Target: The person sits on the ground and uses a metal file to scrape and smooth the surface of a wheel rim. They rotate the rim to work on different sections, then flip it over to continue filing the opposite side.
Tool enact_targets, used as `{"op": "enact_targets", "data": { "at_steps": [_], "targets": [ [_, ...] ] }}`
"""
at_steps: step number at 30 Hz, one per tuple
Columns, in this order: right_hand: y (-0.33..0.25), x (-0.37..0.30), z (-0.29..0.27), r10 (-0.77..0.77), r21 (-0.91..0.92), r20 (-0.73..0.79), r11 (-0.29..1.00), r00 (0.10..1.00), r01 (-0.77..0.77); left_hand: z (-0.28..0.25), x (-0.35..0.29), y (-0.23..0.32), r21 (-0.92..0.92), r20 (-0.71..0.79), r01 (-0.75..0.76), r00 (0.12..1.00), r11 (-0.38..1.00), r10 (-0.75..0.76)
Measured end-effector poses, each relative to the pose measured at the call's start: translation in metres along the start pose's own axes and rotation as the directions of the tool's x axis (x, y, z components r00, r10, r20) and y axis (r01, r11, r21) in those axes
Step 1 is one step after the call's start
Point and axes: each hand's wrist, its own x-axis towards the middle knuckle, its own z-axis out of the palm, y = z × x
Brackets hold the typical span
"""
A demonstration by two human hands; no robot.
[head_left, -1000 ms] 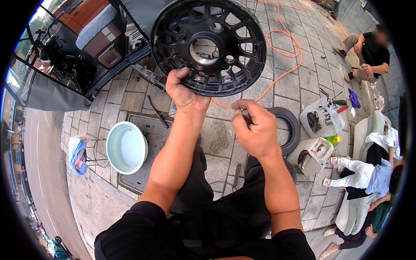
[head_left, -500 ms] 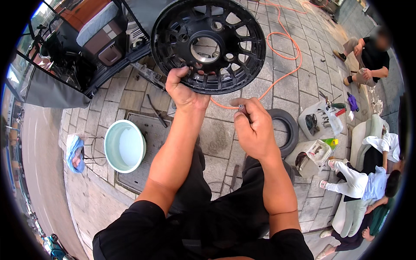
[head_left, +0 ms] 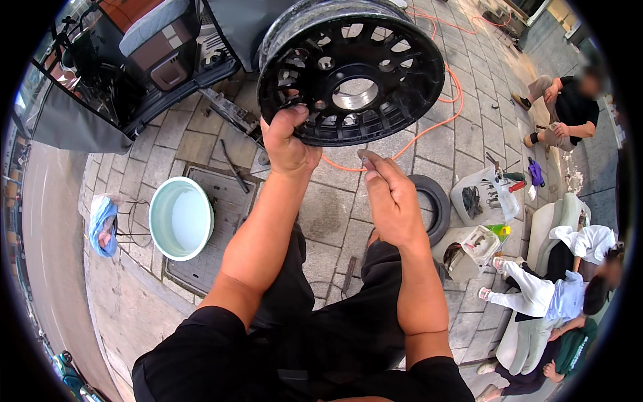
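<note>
A black multi-spoke wheel rim (head_left: 402,110) is held up in front of me, tilted so that part of its barrel shows at the top left. My left hand (head_left: 289,141) grips its lower left edge, thumb over the spokes. Just below the rim and apart from it, my right hand (head_left: 390,197) is closed with thumb and forefinger together. A small metal piece (head_left: 365,161), perhaps a valve stem, pokes out between those fingertips; its exact kind is too small to tell. Behind my right hand a black tyre (head_left: 439,209) lies on the paving.
A pale green basin (head_left: 182,219) of water stands at the left. An orange hose (head_left: 429,137) winds over the paving. Tool containers (head_left: 487,197) stand at the right, near several seated people (head_left: 562,295). A vehicle with a padded seat (head_left: 157,30) is at the upper left.
My left hand has turned and tilted the rim, which now sits farther right and shows its barrel. My right hand has rotated a little, still pinching the small piece.
</note>
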Motion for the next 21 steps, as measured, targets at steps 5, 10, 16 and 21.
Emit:
{"op": "enact_targets", "data": {
  "at_steps": [5, 10, 16, 21],
  "targets": [
    [0.003, 0.000, 0.004, -0.015, -0.053, 0.003, 0.999, 1.000, 0.015, 0.003, -0.003, 0.001, 0.104, 0.008, -0.049, 0.999, 0.993, 0.049],
    [0.009, 0.002, 0.013, 0.046, 0.093, -0.099, 0.995, 0.994, -0.037, 0.005, -0.003, 0.001, 0.161, 0.003, -0.069, 0.998, 0.984, 0.069],
    [0.010, 0.003, 0.011, -0.075, -0.064, -0.112, 0.996, 0.991, 0.069, 0.004, -0.004, 0.002, 0.165, -0.002, -0.051, 0.999, 0.985, 0.052],
    [0.001, 0.000, 0.011, 0.108, 0.008, -0.142, 0.994, 0.984, -0.108, 0.004, -0.004, 0.001, 0.160, 0.003, -0.049, 0.999, 0.986, 0.049]
  ]
}}
